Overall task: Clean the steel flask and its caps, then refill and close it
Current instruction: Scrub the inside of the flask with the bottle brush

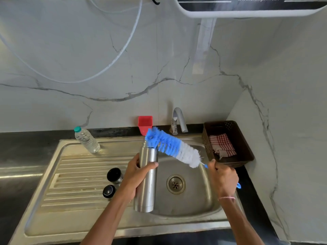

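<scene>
— Holding the steel flask [147, 181] upright over the sink's [198, 200] left edge, why?
— Probably so drips fall in. The left hand [139, 175] wraps its middle and steadies the open mouth for the bottle brush [173, 147], whose handle the right hand [223, 179] clenches.
— Room?
— The tap [178, 119] is just beyond, the basket [246, 156] near right. The caps [114, 175] lie left on the drainboard.

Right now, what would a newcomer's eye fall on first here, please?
The blue-and-white bottle brush stands out first, its tip at the mouth of the steel flask above the sink; the right hand holds its handle, the left hand grips the flask. A red cup sits behind, beside the tap.
</scene>
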Demonstrator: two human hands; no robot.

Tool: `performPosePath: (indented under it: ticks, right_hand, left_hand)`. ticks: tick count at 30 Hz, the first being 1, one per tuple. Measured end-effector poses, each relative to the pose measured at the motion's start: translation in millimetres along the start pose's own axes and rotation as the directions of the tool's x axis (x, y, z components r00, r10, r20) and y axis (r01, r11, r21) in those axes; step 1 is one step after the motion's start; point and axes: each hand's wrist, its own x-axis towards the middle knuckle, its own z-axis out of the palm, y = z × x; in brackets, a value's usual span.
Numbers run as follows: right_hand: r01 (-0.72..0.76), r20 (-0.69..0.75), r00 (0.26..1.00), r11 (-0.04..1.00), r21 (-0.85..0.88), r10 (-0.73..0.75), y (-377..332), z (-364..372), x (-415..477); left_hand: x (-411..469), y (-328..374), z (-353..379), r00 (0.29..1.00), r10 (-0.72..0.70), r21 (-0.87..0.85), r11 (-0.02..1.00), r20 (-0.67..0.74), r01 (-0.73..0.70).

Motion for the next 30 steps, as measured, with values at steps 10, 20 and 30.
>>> performPosePath:
  ticks: [10,20,30]
  right_hand:
    - [0.230,-0.015,0.973,0.971,-0.068,-0.232,-18,8,4]
    - [0.213,-0.042,0.976,0.977,-0.023,-0.214,-46,13,2]
    - [0.069,-0.056,0.996,0.997,-0.044,-0.071,-4,1,5]
  left_hand:
    - [-2,2,13,0.998,0.000,0.149,0.989,0.058,-0.008]
    - [-8,6,23,0.997,-0.047,0.148,0.988,0.056,0.038]
    - [-10,5,9,0.994,-0.051,-0.046,0.997,0.096,0.056]
